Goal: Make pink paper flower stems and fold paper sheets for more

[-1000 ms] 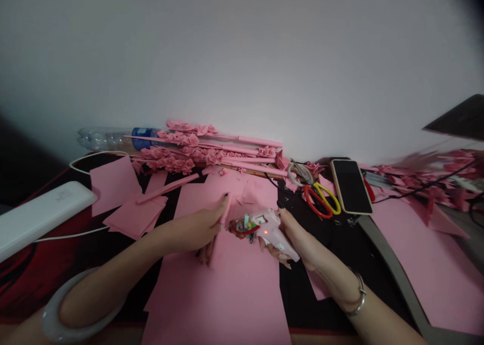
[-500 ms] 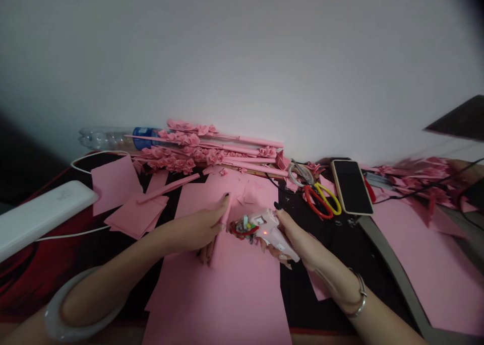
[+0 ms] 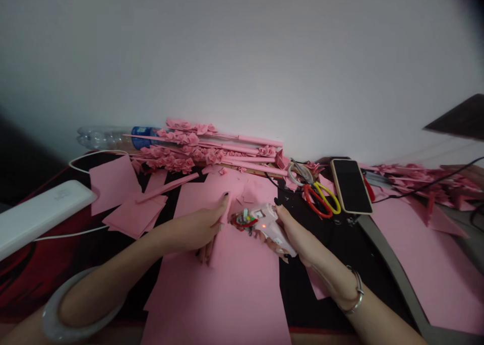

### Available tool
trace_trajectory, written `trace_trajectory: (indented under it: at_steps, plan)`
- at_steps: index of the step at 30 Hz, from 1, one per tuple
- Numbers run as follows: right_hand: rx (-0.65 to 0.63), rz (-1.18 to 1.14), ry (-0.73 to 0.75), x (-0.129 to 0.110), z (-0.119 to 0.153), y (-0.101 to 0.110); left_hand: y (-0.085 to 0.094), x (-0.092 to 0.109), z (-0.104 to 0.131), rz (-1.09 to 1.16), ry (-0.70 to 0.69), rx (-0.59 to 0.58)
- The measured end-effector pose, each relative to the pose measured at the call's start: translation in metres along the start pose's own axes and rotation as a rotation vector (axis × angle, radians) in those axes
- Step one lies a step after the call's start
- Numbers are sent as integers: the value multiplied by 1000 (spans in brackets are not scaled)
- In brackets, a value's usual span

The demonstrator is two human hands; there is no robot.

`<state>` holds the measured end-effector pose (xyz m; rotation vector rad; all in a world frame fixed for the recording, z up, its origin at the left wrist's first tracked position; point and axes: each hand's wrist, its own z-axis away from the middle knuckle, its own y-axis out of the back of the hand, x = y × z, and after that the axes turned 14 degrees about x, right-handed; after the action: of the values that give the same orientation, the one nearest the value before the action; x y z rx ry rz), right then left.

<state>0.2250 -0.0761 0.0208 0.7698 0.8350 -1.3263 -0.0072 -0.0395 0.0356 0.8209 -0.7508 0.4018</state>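
My left hand (image 3: 207, 227) grips a rolled pink paper tube (image 3: 220, 234), thumb along its upper end and fingers on its far side. A pale pink glue gun (image 3: 269, 224) is in my right hand (image 3: 293, 234), an orange light glowing on its body. Its front end is covered in multicoloured bits and points at the tube; whether the tip touches the paper I cannot tell. Under both hands lie large pink paper sheets (image 3: 227, 304). Small paper scraps (image 3: 249, 191) rest just beyond the glue gun.
Along the wall lie paper flowers with stems (image 3: 212, 153) and a plastic bottle (image 3: 109, 137). Scissors (image 3: 317, 196) and a phone (image 3: 351, 186) lie right. Left are paper squares (image 3: 134, 214) and a white power strip (image 3: 41, 216). More pink sheets (image 3: 431, 264) cover the far right.
The glue gun in my right hand has shifted slightly up along the tube. My left hand keeps its hold on the tube, nearly still.
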Motion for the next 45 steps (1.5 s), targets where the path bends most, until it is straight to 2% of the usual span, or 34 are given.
trace_trajectory:
  at_steps: [8,13,18,24,32,38,45]
  plan:
    - [22,-17,-56,-3,-14,4,-1,-5,-2,10,-40,7]
    - [23,-53,6,-4,-22,7,-1,-2,-3,-15,-4,-4]
    - [22,-63,24,-3,-29,9,-1,-2,-2,-6,-30,9]
    - [73,8,-3,-12,-27,7,-2,-1,-3,-12,-2,-11]
    - [105,-11,-11,-18,-28,3,-3,-1,-3,-24,10,-8]
    - [105,-15,46,-17,-30,3,-4,2,-3,-47,22,-9]
    - [101,-75,165,-9,-32,4,-8,-9,-8,-100,-14,31]
